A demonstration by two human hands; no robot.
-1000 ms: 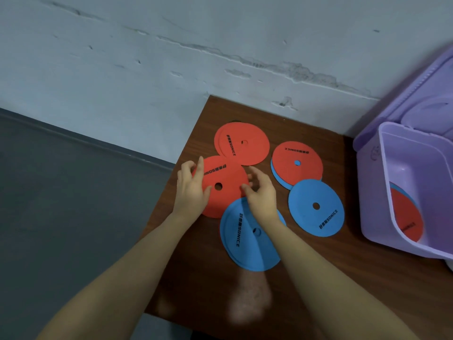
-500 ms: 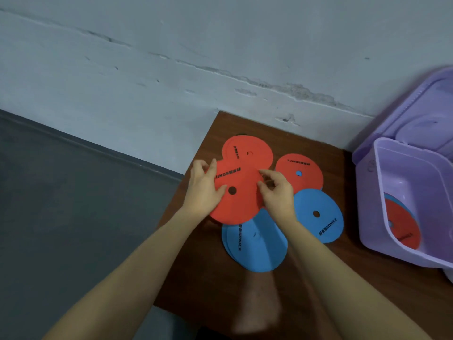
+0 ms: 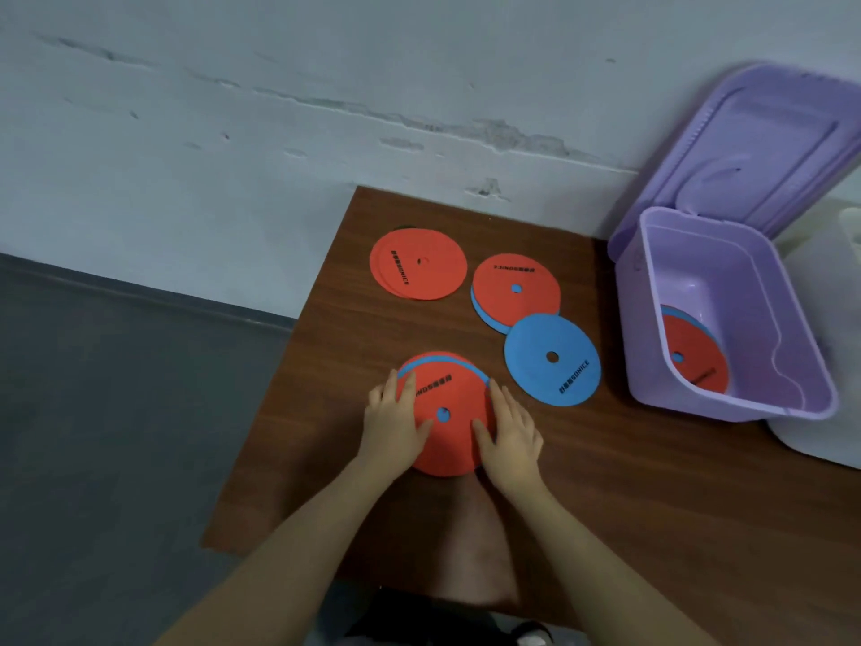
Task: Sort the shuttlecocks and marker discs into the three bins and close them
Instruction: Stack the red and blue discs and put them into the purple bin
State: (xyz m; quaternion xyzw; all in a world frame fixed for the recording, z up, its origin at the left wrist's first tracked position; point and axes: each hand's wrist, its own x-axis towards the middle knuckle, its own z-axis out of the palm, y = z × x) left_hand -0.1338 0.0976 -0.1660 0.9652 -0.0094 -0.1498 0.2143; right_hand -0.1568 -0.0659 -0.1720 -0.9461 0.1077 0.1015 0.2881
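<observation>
Beyond my fingertips, two red discs (image 3: pixel 418 264) lie stacked near the wall; just to their right, a red disc (image 3: pixel 516 287) sits on a blue one. Right of my right hand, apart from it, lies a single blue disc (image 3: pixel 552 360). Farther right stands the open purple bin (image 3: pixel 727 314), its lid (image 3: pixel 764 146) leaning back against the wall, with red and blue discs (image 3: pixel 694 354) already inside. A white container (image 3: pixel 829 431) sits behind the bin. Nothing lies between my hands and the bin but bare brown table (image 3: pixel 652 482). My left hand (image 3: pixel 393 424) and right hand (image 3: pixel 510 428) flank the near red-on-blue stack (image 3: pixel 445 412), fingers nearly straight, pressing its edges from each side, thumbs on top. Both forearms reach forward, converging toward the stack.
</observation>
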